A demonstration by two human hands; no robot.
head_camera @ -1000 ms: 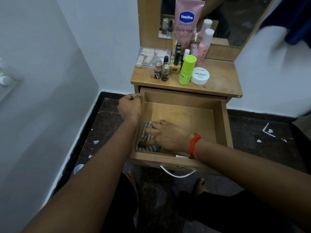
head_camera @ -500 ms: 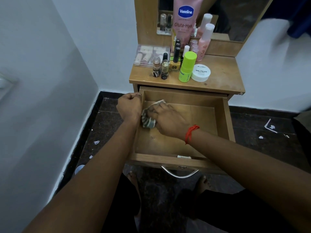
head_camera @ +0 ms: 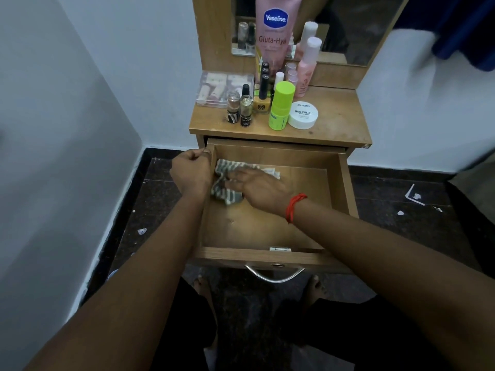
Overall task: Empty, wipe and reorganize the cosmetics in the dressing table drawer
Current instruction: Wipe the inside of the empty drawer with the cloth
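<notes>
- We look down from the head camera at a small wooden dressing table [head_camera: 337, 121] in the corner of a room.
- Its drawer [head_camera: 345, 183] is pulled out toward us. The only thing inside is a cloth.
- The cloth [head_camera: 227, 195] has grey and white stripes. It lies bunched up on the drawer floor, in the far left corner.
- Our right hand [head_camera: 257, 187] lies on top of the cloth. Its fingers are stretched out and press the cloth down. They are not wrapped round it.
- A red thread [head_camera: 294, 207] goes round our right wrist.
- Our left hand [head_camera: 191, 172] is curled over the left wall of the drawer at its far end and grips it.
- A metal handle [head_camera: 274, 275] hangs on the near front of the drawer.
- The make-up things all stand on the table top, on its left half.
- A tall pink tube [head_camera: 276, 30] leans against the mirror [head_camera: 361, 28] at the far side.
- A pink bottle [head_camera: 308, 68] with a white cap stands just right of the tube.
- A green bottle [head_camera: 281, 108] stands near the front, and a round white jar [head_camera: 303, 114] sits touching its right side.
- Small nail polish bottles [head_camera: 246, 109] stand to the left of the green bottle.
- A clear box [head_camera: 222, 88] lies behind them, at the far left.
- Bits of white paper [head_camera: 415, 195] lie on the dark floor [head_camera: 401, 236] to the right.
</notes>
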